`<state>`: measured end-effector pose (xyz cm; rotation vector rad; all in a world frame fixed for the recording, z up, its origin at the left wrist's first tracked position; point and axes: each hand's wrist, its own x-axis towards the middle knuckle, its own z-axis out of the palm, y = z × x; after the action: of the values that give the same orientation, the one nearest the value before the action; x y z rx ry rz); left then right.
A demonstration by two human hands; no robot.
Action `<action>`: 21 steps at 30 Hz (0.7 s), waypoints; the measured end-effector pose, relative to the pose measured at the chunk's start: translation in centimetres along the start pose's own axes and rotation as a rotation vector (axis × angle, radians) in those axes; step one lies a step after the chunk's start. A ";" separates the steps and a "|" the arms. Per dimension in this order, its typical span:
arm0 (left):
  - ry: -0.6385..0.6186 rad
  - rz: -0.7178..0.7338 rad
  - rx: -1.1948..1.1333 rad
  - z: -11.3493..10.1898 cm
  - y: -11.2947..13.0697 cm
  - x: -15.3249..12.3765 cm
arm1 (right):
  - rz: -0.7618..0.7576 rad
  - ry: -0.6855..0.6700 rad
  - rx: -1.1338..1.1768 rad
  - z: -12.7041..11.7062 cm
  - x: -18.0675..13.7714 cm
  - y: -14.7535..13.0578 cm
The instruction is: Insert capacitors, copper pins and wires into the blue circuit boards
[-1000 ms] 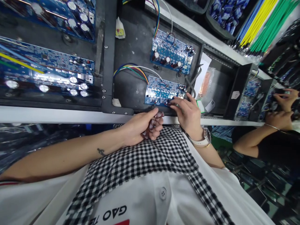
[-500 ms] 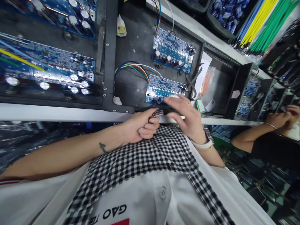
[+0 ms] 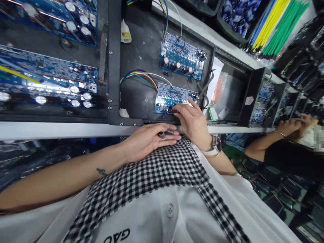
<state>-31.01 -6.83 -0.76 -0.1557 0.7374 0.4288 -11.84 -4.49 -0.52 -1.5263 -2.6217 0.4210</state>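
My left hand (image 3: pixel 149 140) lies palm up at the bench's front edge, its fingers stretched out and its thumb bent over. Between thumb and fingers it holds dark brown cylindrical capacitors (image 3: pixel 162 134), how many I cannot tell. My right hand (image 3: pixel 194 123) reaches over the lower blue circuit board (image 3: pixel 165 98). Its fingertips are closed on a small brown capacitor (image 3: pixel 173 110) at that board's front edge; whether the leads are in the board is hidden. The fingers cover the board's right front part. A bundle of coloured wires (image 3: pixel 141 72) runs to this board's left end.
A second blue board (image 3: pixel 181 55) with upright capacitors lies behind. Larger boards (image 3: pixel 45 72) lie left of a black frame bar (image 3: pixel 114 67). A bin of blue components (image 3: pixel 239 15) and yellow and green wires (image 3: pixel 278 30) are at back right. A co-worker's arm (image 3: pixel 263 141) is at far right.
My right hand has gone from open beside the left to pinching a capacitor at the lower board. My left fist has loosened, fingers now stretched out. The view has shifted slightly.
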 end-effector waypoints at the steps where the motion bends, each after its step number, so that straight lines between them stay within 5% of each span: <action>1: -0.003 -0.021 0.021 0.0 0.1 0.0 | -0.016 -0.001 -0.007 0.0 -0.1 0.1; 8: 0.006 -0.041 -0.005 -0.3 0.0 0.2 | -0.236 0.024 -0.039 0.7 -0.7 1.4; 21: 0.040 -0.090 0.005 -0.3 -0.2 -0.2 | -0.142 -0.020 0.154 -1.9 0.3 -2.7</action>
<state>-31.25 -7.11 -0.88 -0.1929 0.7679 0.3387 -13.89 -5.11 2.01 -1.2870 -2.6216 0.6130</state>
